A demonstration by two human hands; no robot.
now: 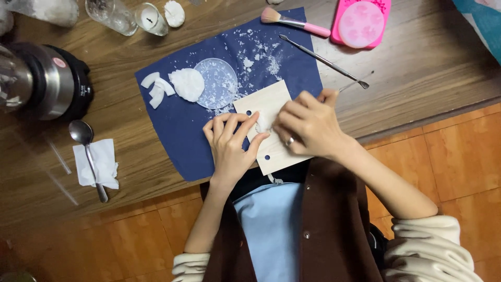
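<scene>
While both hands pressed on the small white wax piece (262, 121), it sat on the pale wooden board (267, 107) at the near edge of the surface (417, 68), with part of the board overhanging toward the person's lap. The left hand (229, 143) lay with fingers (245, 128) narrowed around the piece's left side, and the right hand (308, 125) curled over its right side, fingertips closed on it. That piece looked brittle, so hard pinching could crumble it, and a downward push on the overhang could tip the board off the edge.

Far left stood a metal melting pot (44, 78), well apart from the hands. Near it lay a spoon (88, 156) on a folded white tissue (96, 164). On the far edge stood a small glass candle (151, 18). A dark blue cloth (177, 125) lay under the work, carrying white wax chunks (185, 83), a clear round disc (219, 83) and loose flakes (261, 57) that a sleeve could sweep off. Further right lay a pink-handled brush (295, 22), a thin metal spatula tool (323, 61) just beyond the right hand, close enough to be knocked, and a pink silicone mould (360, 23).
</scene>
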